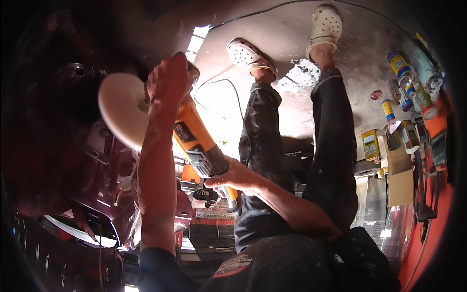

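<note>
My left hand (168, 80) is closed over the front end of a yellow and black power polisher (192, 129). My right hand (231, 176) wraps round the rear grip of the same tool. A round, cream-coloured polishing pad (119, 109) sits on the polisher's head, at the left of my left wrist. Beside the pad is a dark maroon car body (104, 180); whether the two touch I cannot tell. My left forearm hides part of the pad and of the car. A thin dark cord (237, 97) loops near the tool and my leg.
My feet in pale clogs (248, 56) stand on a bright, stained floor (282, 24). On the right are several cans and bottles (400, 68), a yellow tin (370, 144) and a cardboard piece (400, 180). A long cable crosses the floor at the far side.
</note>
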A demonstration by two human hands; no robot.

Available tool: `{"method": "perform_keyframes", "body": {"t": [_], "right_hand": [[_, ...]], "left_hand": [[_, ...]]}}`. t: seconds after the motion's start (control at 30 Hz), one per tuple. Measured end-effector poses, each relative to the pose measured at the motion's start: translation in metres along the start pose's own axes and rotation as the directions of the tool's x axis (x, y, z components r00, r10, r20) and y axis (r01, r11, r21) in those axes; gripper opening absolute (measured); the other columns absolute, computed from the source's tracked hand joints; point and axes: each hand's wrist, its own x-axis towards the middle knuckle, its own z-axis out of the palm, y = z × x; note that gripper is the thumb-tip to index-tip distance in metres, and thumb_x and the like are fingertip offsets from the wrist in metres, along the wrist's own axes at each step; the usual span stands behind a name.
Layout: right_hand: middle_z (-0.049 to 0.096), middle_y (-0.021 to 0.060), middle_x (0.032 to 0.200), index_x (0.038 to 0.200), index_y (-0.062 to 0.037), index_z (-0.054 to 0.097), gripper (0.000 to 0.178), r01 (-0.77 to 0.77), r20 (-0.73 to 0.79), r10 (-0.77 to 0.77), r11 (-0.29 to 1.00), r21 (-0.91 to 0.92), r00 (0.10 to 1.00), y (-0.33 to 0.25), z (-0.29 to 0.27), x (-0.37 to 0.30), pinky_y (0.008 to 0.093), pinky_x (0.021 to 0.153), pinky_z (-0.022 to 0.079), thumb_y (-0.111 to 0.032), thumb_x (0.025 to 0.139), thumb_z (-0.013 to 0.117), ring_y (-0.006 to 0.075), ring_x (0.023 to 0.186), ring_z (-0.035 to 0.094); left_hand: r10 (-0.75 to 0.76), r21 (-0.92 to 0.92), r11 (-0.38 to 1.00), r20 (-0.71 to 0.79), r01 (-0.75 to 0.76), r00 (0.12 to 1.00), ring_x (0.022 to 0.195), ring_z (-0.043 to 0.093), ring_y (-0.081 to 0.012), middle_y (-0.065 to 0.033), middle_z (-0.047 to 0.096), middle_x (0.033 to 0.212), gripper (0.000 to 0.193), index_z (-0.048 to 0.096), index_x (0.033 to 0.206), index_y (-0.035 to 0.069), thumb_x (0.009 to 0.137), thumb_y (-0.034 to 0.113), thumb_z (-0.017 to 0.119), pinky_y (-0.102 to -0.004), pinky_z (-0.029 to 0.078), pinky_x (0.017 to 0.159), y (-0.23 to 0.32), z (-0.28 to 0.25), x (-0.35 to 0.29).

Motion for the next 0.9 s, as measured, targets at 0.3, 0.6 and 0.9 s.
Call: {"method": "perform_keyframes", "body": {"t": [0.3,0.6,0.9], "right_hand": [[0.061,0.0048,0.080,0.110,-0.0030,0.059,0.044,-0.066,0.219,-0.008,0.943,0.326,0.976,0.061,0.039,-0.027,0.0339,0.061,0.052,-0.019,0.079,0.085,0.0153,0.070,0.062],[0.065,0.0044,0.092,0.115,-0.0058,0.059,0.047,0.083,-0.038,-0.076,0.956,0.280,0.996,0.048,0.012,-0.048,0.0298,0.063,0.052,-0.004,0.076,0.085,0.0129,0.073,0.063],[0.063,0.0042,0.077,0.108,-0.0046,0.060,0.034,0.021,-0.089,0.000,0.972,0.234,0.996,0.059,0.009,-0.027,0.0299,0.057,0.051,-0.002,0.080,0.079,0.0134,0.062,0.062]], "left_hand": [[0.110,0.360,0.920,0.143,-0.155,0.984,0.090,0.074,-0.0336,-0.0153,0.075,0.097,0.014,0.071,0.098,0.007,0.090,0.012,0.061,-0.0450,0.060,0.074,0.021,0.000,-0.041],[0.185,0.050,0.982,-0.024,-0.184,0.982,0.090,0.074,-0.0306,-0.0143,0.075,0.089,0.011,0.068,0.096,0.009,0.087,0.014,0.065,-0.0437,0.059,0.075,0.061,-0.003,-0.037],[0.128,-0.063,0.990,-0.021,-0.129,0.992,0.091,0.075,-0.0300,-0.0149,0.075,0.093,0.010,0.070,0.093,0.011,0.086,0.015,0.064,-0.0418,0.060,0.075,0.026,0.040,-0.024]]}}
